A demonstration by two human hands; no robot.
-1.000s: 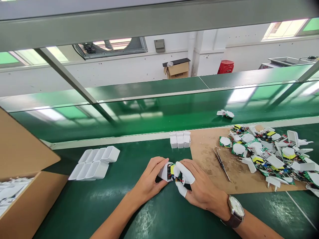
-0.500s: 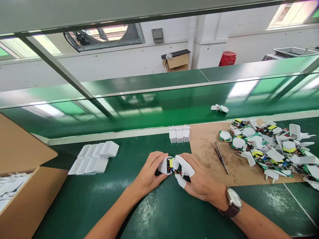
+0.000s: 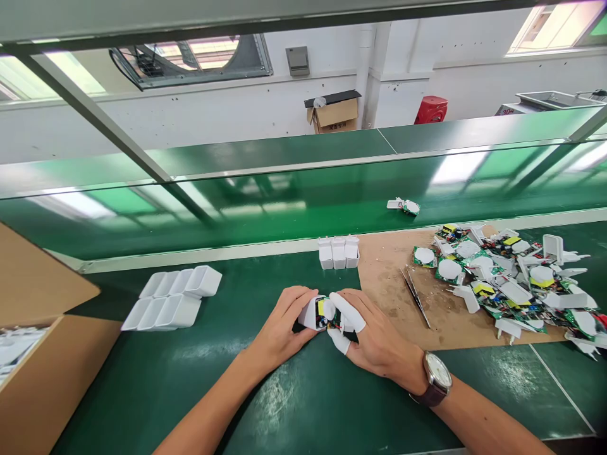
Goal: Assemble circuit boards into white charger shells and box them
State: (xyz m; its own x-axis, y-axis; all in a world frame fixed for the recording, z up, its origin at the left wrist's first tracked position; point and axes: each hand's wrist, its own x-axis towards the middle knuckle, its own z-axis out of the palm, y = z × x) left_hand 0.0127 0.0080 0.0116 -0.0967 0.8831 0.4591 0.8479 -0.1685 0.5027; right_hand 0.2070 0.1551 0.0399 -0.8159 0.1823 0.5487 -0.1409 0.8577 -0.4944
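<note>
White plastic box-like housing [image 3: 308, 314], over the green tabletop [image 3: 213, 379], is pinched by the left hand [image 3: 287, 319]; the right hand [image 3: 375, 330], in white finger covers [image 3: 349, 309], pinches the yellow-topped circuit assembly [image 3: 326, 309] against it. Aligning seems in hand, calling for steady grips; room lies leftward, with the brown cardboard sheet [image 3: 382, 275] near at right.

Two hands [image 3: 290, 316]; one white plastic case filled with electronics [image 3: 309, 314]; two white finger covers [image 3: 351, 311]. Three small white plastic boxes [image 3: 338, 255]; two rows of open white plastic shells [image 3: 176, 311]. One pair of slim metal tweezers [image 3: 416, 297]. One green circuit board [image 3: 410, 207] apart; the heaped boards [image 3: 449, 270] overlap past counting. Two brown cardboard boxes [image 3: 90, 360].
</note>
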